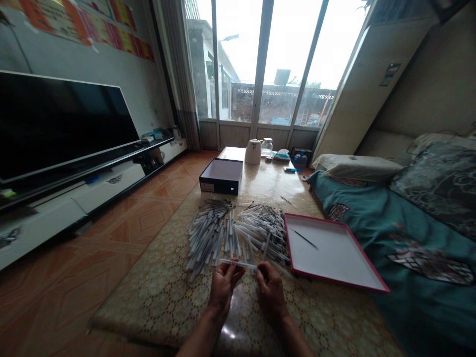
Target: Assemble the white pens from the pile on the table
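Note:
My left hand (224,283) and my right hand (270,286) hold one white pen barrel (240,264) between them, level above the low table (163,297). Each hand pinches one end of it. Just beyond my fingers lies a heap of several white pen barrels (238,233), spread across the table's middle. To the right of the heap sits a shallow white tray with a red rim (330,253), and a single thin dark refill (304,238) lies in it.
An open dark box (221,176) stands further back on the table, with a white kettle (253,151), a glass jar (267,147) and a blue cup (299,161) at the far end. A teal-covered sofa (409,258) borders the right side. A television (63,124) stands at the left.

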Action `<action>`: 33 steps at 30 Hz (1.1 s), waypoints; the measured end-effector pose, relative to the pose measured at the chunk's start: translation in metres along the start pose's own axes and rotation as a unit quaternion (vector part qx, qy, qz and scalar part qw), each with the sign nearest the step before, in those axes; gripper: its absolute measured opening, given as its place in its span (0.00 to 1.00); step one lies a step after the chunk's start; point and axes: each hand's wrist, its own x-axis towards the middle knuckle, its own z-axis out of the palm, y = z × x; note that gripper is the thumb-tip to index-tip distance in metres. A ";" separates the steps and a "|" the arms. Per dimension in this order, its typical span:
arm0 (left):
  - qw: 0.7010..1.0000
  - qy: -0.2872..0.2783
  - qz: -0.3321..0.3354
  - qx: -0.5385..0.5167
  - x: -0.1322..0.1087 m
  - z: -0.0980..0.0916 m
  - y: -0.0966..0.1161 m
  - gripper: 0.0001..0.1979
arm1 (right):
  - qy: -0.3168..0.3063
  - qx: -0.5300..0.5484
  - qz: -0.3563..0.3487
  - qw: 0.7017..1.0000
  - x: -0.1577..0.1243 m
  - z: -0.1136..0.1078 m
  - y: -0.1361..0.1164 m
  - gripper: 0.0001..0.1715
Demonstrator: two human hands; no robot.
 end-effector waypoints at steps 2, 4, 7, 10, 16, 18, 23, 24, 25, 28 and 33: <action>1.000 -0.001 -0.001 -0.002 -0.001 0.001 0.001 0.12 | 0.009 -0.006 -0.008 1.000 0.000 0.000 0.002 0.09; 1.000 -0.001 -0.002 -0.004 -0.002 0.001 0.002 0.11 | 0.016 -0.010 -0.014 1.000 0.000 0.001 0.004 0.08; 1.000 0.008 -0.007 -0.014 -0.002 0.001 0.002 0.08 | 0.038 -0.018 -0.021 0.999 -0.001 0.001 0.007 0.08; 0.998 0.040 -0.020 -0.033 0.000 0.001 0.004 0.02 | 0.072 -0.018 -0.015 0.997 -0.003 -0.001 0.011 0.07; 0.993 0.093 -0.022 -0.072 0.005 0.008 0.022 0.05 | 0.113 0.020 0.021 0.993 0.002 -0.013 0.010 0.10; 0.992 0.100 -0.018 -0.077 0.008 0.012 0.031 0.05 | 0.138 0.025 0.036 0.989 0.009 -0.021 0.008 0.10; 0.990 0.128 -0.007 -0.060 0.023 0.022 0.036 0.04 | 0.230 0.002 0.085 0.969 0.036 -0.041 0.005 0.13; 0.991 0.127 -0.010 -0.045 0.028 0.026 0.033 0.04 | 0.250 -0.016 0.096 0.963 0.043 -0.044 0.005 0.13; 0.992 0.123 -0.012 -0.029 0.032 0.030 0.030 0.04 | 0.268 -0.039 0.107 0.957 0.050 -0.046 0.005 0.14; 0.996 0.090 -0.017 0.020 0.048 0.049 0.018 0.07 | 0.298 -0.105 0.131 0.940 0.073 -0.048 0.007 0.14; 0.998 0.019 -0.037 0.051 0.065 0.079 0.008 0.03 | 0.280 -0.107 0.139 0.944 0.105 -0.044 0.012 0.18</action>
